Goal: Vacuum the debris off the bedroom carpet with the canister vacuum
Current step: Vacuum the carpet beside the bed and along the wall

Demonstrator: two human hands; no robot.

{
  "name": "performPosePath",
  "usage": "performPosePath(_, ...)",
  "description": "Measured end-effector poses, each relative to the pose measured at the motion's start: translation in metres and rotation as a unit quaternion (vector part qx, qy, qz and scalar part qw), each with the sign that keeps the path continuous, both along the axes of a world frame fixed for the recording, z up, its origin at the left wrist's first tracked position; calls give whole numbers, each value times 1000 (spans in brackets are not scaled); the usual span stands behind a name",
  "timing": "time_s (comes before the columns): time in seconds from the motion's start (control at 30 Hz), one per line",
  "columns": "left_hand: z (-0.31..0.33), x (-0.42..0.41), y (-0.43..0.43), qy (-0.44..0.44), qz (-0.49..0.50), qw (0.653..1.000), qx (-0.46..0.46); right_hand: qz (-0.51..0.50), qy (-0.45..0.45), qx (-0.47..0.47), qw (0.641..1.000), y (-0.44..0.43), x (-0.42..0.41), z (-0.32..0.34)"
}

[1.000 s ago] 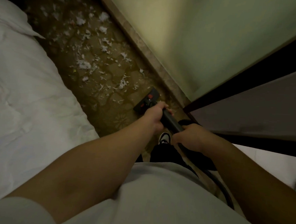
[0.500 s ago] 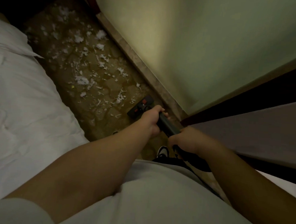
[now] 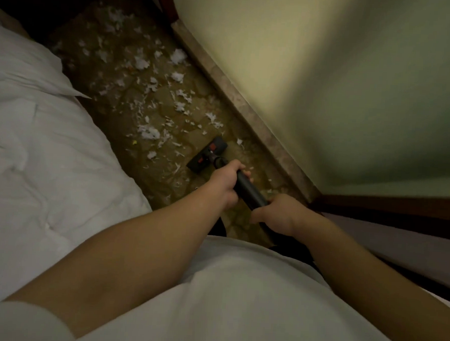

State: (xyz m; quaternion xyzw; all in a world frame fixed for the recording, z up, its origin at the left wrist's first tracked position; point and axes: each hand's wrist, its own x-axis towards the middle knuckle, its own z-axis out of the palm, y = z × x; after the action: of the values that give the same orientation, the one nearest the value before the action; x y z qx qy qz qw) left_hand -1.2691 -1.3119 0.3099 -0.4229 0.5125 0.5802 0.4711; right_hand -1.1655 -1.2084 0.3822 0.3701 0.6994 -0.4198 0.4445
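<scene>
1. One white bed with a rumpled quilt (image 3: 49, 174) fills the left side. A single white pillow (image 3: 23, 66) lies at its far end.
2. One pale cream wall (image 3: 327, 84) takes up the right side. It meets the floor along a single mottled stone-look skirting strip (image 3: 247, 114).
3. One narrow strip of brown patterned carpet (image 3: 132, 118) runs between the bed and the skirting.
4. Torn white paper-like scraps (image 3: 147, 132) are scattered across the middle and far end of the carpet. There are too many to count, from large tufts near the skirting to fine slivers near the bed edge. A few slivers lie at the near end, beside the hands.
5. Two bare hands are in view. The left hand (image 3: 224, 182) is wrapped around the tube further forward. The right hand (image 3: 276, 214) is clamped around its rear end, close to the body.
6. One black vacuum tube (image 3: 247, 188) slants from the hands down to the carpet.
7. One flat black floor nozzle (image 3: 206, 155) with two red patches rests on the carpet nearer the skirting edge than the bed. It sits at the near fringe of the scraps, and one white scrap lies just beyond it by the skirting.
8. One tiny yellow fleck (image 3: 134, 142) sits on the carpet near the bed edge.
</scene>
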Motion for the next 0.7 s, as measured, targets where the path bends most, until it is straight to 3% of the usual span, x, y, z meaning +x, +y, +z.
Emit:
performPosePath(0.37, -5, -161, -140, -3, 80, 997, 7, 46, -3, -35, 998, -124, -172, -12)
performPosePath(0.7, -12, -221, -226, 48, 139, 989, -23, 104, 13, -51, 993, -202, -246, -35)
